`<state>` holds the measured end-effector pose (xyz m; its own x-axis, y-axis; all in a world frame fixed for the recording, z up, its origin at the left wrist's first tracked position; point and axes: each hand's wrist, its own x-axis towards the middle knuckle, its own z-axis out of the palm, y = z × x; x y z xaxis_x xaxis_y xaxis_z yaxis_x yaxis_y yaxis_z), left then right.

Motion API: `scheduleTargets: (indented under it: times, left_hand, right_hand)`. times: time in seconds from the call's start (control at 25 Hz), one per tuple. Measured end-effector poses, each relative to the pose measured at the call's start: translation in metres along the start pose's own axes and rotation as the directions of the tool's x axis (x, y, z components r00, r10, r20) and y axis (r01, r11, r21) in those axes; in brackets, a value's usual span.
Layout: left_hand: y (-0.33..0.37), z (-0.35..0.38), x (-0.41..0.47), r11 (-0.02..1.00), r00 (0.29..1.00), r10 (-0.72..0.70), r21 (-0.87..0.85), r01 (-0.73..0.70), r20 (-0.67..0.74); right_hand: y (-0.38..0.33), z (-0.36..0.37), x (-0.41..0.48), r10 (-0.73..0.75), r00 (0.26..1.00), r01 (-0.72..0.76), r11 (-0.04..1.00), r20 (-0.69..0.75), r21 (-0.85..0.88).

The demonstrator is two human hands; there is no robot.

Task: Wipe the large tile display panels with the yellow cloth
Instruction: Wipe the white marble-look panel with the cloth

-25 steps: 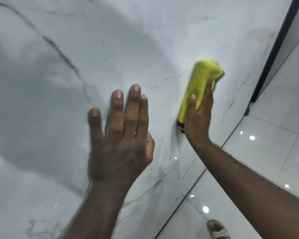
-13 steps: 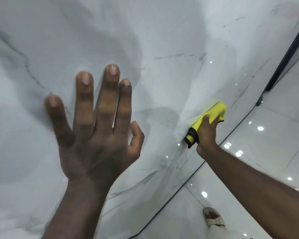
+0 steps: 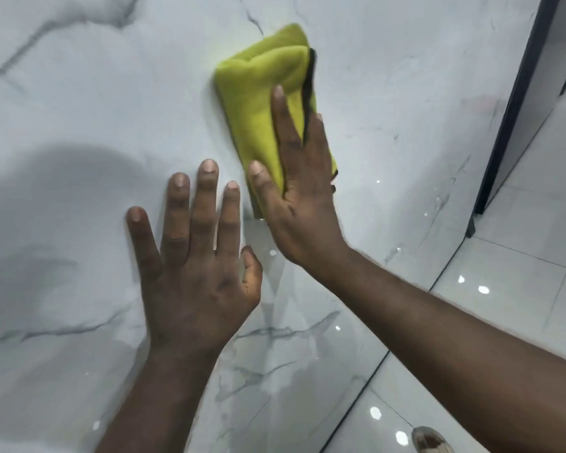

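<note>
Cloth (image 3: 255,103) moved up the panel (image 3: 389,93) beside left hand (image 3: 193,282), right hand (image 3: 301,204) pressing it with straight fingers, left hand splayed flat on panel

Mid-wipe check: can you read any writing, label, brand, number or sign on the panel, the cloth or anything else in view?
No readable text anywhere in view.
tile panel: only grey veining, no print or sticker.
yellow cloth: plain with a dark edge trim, no tag showing.
floor tiles: only light glints.
sandal: only partly in frame, with no marking visible.
</note>
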<state>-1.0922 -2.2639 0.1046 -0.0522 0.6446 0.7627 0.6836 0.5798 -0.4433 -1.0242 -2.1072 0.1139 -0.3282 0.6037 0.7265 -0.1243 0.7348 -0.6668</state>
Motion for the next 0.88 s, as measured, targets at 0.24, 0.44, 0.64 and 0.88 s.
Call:
scheduleTargets:
  times: [0.24,0.44,0.64,0.88]
  left_hand:
    - [-0.005,-0.002,-0.02,1.0,0.999,-0.021,-0.017,0.021,0.036]
    - [0.033,0.023,0.007,0.997,0.996,0.075,-0.034,-0.074,0.037]
    - [0.065,0.062,0.012,0.986,0.988,0.153,0.069,-0.153,0.006]
    - [0.066,0.072,0.007,0.992,0.995,0.09,-0.097,-0.086,0.047]
  right_hand:
    - [-0.007,0.007,-0.009,-0.034,0.999,0.033,0.998,-0.009,-0.055]
    - [0.091,-0.004,-0.026,0.286,0.947,-0.278,0.958,-0.149,0.073]
    - [0.257,0.002,-0.106,0.907,0.366,-0.868,0.413,-0.206,0.277]
    - [0.301,0.016,-0.147,0.983,0.144,-0.914,0.177,-0.117,0.365]
